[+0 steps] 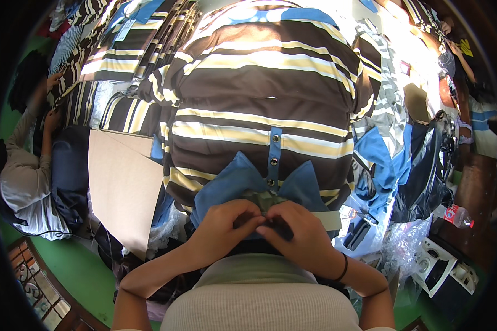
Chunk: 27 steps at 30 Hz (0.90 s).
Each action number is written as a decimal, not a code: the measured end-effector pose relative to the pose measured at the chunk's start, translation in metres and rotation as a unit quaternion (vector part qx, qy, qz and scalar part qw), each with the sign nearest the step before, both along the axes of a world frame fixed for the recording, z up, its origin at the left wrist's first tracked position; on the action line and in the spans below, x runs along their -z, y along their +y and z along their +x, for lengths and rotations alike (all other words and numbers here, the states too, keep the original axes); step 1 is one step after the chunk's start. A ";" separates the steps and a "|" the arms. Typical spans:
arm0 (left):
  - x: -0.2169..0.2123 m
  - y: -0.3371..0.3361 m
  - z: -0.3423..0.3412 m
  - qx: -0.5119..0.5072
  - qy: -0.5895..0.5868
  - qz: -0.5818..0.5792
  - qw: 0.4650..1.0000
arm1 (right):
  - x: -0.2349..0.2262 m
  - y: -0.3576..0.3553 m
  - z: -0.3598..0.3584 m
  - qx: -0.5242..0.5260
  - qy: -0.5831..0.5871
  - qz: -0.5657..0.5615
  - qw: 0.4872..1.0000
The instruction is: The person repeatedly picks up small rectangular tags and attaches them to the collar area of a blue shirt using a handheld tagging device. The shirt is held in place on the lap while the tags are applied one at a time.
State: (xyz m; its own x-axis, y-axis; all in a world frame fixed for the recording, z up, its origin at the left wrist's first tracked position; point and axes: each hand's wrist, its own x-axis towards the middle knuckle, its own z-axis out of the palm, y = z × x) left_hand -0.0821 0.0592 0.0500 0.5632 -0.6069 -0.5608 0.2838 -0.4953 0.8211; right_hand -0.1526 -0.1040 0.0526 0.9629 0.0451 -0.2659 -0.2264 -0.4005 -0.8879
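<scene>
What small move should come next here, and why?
Perhaps ease the left hand and right hand apart along the blue collar to smooth it: they meet near its middle, and its two points splay over the striped shirt.

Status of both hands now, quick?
Left hand: fingers curled near the blue collar of the striped shirt; any pinched item can't be made out.
Right hand: curled, fingertips close to the left's; grip can't be told.
</scene>
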 end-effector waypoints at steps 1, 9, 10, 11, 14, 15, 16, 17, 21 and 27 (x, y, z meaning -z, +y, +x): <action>0.002 -0.001 0.001 -0.003 0.003 -0.004 1.000 | -0.001 0.002 0.001 -0.018 -0.067 -0.068 0.995; 0.024 0.004 0.005 -0.008 0.029 -0.040 0.999 | 0.002 0.008 -0.003 -0.056 -0.045 -0.127 0.989; 0.027 0.005 0.006 -0.005 0.059 -0.028 0.998 | 0.003 0.009 -0.004 -0.059 -0.045 -0.136 0.988; 0.028 0.006 0.006 -0.007 0.064 -0.040 0.997 | 0.005 0.009 -0.004 -0.057 -0.069 -0.146 0.985; 0.031 0.008 0.006 -0.013 0.089 -0.029 0.996 | 0.010 0.013 -0.006 -0.066 -0.129 -0.182 0.972; 0.032 0.008 0.006 -0.018 0.088 -0.034 0.995 | 0.012 0.013 -0.006 -0.073 -0.155 -0.200 0.965; 0.032 0.008 0.006 -0.025 0.089 -0.036 0.995 | 0.014 0.013 -0.006 -0.080 -0.175 -0.215 0.957; 0.033 0.008 0.006 -0.019 0.079 -0.036 0.996 | 0.015 0.013 -0.006 -0.083 -0.188 -0.222 0.953; 0.033 0.007 0.007 -0.006 0.065 -0.021 0.998 | 0.016 0.010 -0.006 -0.095 -0.177 -0.200 0.959; 0.031 0.005 0.007 0.009 0.044 -0.007 0.999 | 0.012 0.010 -0.007 -0.098 -0.146 -0.177 0.968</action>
